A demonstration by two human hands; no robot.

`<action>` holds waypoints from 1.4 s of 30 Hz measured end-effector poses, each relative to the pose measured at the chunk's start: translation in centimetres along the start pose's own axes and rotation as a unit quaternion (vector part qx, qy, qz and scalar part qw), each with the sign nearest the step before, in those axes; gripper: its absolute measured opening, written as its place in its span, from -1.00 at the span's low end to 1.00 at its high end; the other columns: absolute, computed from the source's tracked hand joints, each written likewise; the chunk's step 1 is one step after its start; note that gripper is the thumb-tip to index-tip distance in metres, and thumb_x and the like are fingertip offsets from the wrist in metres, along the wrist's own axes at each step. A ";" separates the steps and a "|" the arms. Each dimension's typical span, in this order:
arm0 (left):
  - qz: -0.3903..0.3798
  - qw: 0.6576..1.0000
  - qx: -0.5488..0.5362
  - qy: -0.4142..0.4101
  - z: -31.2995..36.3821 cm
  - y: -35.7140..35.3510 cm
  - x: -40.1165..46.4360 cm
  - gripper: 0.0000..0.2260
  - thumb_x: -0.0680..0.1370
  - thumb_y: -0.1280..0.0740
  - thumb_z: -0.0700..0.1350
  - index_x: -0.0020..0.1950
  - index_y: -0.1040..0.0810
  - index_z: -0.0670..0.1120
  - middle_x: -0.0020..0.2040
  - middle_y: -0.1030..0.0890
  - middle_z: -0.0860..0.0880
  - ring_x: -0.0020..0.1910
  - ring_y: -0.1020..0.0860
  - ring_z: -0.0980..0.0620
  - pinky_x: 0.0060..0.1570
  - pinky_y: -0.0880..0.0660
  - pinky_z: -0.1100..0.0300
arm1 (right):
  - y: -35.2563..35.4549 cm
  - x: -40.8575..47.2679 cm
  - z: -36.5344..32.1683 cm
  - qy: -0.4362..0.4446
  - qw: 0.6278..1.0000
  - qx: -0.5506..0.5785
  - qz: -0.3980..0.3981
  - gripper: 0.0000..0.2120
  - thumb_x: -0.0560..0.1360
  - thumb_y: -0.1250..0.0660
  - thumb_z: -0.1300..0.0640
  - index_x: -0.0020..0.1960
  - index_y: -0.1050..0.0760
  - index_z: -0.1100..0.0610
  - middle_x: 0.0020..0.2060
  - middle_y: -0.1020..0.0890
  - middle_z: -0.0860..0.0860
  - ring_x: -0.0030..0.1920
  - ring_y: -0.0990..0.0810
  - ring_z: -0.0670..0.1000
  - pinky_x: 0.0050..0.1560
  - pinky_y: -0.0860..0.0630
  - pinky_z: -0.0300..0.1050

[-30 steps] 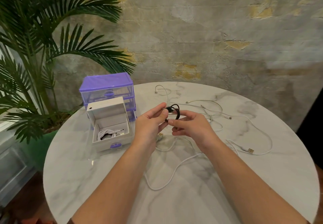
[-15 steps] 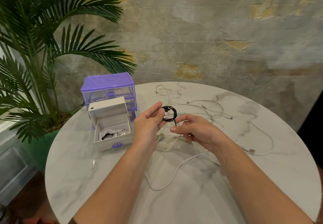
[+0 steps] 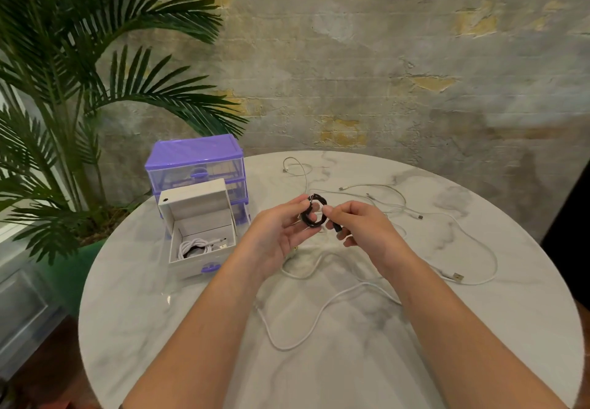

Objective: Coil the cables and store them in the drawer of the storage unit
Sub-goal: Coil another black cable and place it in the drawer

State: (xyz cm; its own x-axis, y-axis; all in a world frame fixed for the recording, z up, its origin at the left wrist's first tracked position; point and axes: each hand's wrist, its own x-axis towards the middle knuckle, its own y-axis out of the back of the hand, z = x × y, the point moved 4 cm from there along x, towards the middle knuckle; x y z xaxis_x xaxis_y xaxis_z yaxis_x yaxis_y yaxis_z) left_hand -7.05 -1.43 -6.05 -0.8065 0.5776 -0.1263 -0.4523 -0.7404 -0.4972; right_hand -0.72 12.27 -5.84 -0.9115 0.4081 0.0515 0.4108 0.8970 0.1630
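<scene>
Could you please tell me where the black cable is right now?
The black cable is coiled mid-table, held above the marble between the left hand and right hand, right of the open drawer.

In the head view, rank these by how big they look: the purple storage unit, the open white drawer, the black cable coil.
Largest to smallest, as they look:
1. purple storage unit and open white drawer: too alike to rank, and the drawer sits nearer the camera and hides part of the unit.
2. black cable coil, held by both hands, plainly smallest.
</scene>
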 end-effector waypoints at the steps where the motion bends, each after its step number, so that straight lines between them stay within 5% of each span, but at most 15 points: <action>1: -0.008 1.000 0.009 0.001 0.0 0.0 0.0 -0.74 0.56 -0.33 -0.21 0.23 -0.54 -0.27 0.05 -0.65 -0.16 -0.06 -0.62 -0.01 -0.02 -0.63 0.13 | 0.0 0.0 0.0 0.001 1.000 0.005 -0.001 -0.79 0.51 -0.40 -0.02 -0.17 -0.50 0.10 -0.27 -0.64 -0.02 -0.32 -0.49 -0.06 -0.23 -0.42 -0.18; 12: -0.025 0.999 -0.015 -0.030 0.2 0.0 0.1 -0.80 0.60 -0.27 -0.23 0.21 -0.53 -0.15 -0.20 -0.58 -0.01 -0.16 -0.55 0.07 0.09 -0.59 0.03 | -0.2 -0.1 -0.6 0.019 0.991 0.112 -0.065 -0.88 0.52 -0.39 0.19 -0.12 -0.47 0.19 -0.23 -0.68 0.07 -0.27 -0.54 -0.01 -0.24 -0.51 -0.18; 16: -0.025 0.998 0.016 -0.063 0.4 -0.1 0.2 -0.82 0.60 -0.28 -0.21 0.18 -0.55 -0.17 -0.17 -0.59 -0.03 -0.18 -0.59 0.09 0.07 -0.60 0.06 | 0.3 -0.3 -0.8 0.020 0.996 0.078 -0.032 -0.88 0.51 -0.41 0.11 -0.11 -0.54 0.15 -0.18 -0.70 0.03 -0.29 -0.54 -0.07 -0.35 -0.46 -0.34; 22: -0.039 0.998 0.012 -0.056 0.3 -0.1 0.0 -0.83 0.60 -0.26 -0.24 0.17 -0.54 -0.16 -0.12 -0.61 -0.04 -0.03 -0.60 0.00 0.09 -0.59 0.05 | 0.3 -0.1 -0.7 0.017 0.999 0.033 -0.020 -0.86 0.50 -0.41 0.03 -0.09 -0.60 0.11 -0.24 -0.66 -0.07 -0.25 -0.53 -0.08 -0.21 -0.42 -0.21; 29: 0.003 0.993 0.021 -0.112 0.8 0.3 0.0 -0.83 0.56 -0.33 -0.16 0.12 -0.58 -0.18 -0.26 -0.62 -0.01 -0.23 -0.61 0.11 -0.02 -0.63 0.09 | 0.6 -0.4 -1.3 0.083 0.996 -0.023 0.005 -0.91 0.47 -0.46 0.07 -0.16 -0.59 0.06 -0.43 -0.55 -0.25 -0.43 -0.42 -0.24 -0.38 -0.36 -0.46; 33: -0.012 0.993 0.008 -0.116 1.3 0.1 -0.4 -0.84 0.57 -0.31 -0.15 0.09 -0.59 -0.18 -0.23 -0.62 -0.02 -0.23 -0.62 0.10 0.00 -0.63 0.09 | 0.2 -0.5 -1.4 0.073 0.997 0.012 0.005 -0.87 0.47 -0.44 0.04 -0.05 -0.62 0.09 -0.27 -0.62 -0.11 -0.41 -0.47 -0.25 -0.43 -0.36 -0.47; 38: -0.066 0.993 -0.074 -0.063 1.6 -0.6 -1.2 -0.81 0.58 -0.27 -0.22 0.16 -0.56 -0.21 -0.11 -0.64 -0.07 -0.12 -0.60 0.01 0.06 -0.61 0.05 | -0.4 -0.7 -0.8 0.033 0.993 0.107 -0.034 -0.80 0.47 -0.44 0.07 0.05 -0.68 0.11 -0.19 -0.68 -0.04 -0.21 -0.52 -0.08 -0.15 -0.46 -0.25; 42: -0.038 0.996 -0.045 -0.074 1.8 -0.3 -1.7 -0.74 0.57 -0.28 -0.28 0.26 -0.52 -0.22 -0.10 -0.67 -0.05 -0.11 -0.62 0.04 0.06 -0.60 0.11 | -0.7 -1.2 -0.7 0.022 0.991 0.133 -0.014 -0.80 0.43 -0.47 0.06 0.02 -0.70 0.10 -0.11 -0.72 0.02 -0.19 -0.58 -0.10 -0.05 -0.47 -0.17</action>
State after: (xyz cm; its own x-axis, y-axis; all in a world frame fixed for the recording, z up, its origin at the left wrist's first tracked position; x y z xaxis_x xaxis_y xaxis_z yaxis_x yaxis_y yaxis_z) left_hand -6.25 -2.77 -4.18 -0.8217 0.5686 0.0384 -0.4833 -0.6596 -0.5757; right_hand 0.09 11.01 -5.34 -0.9203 0.3796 0.0943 0.3706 0.9234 -0.1003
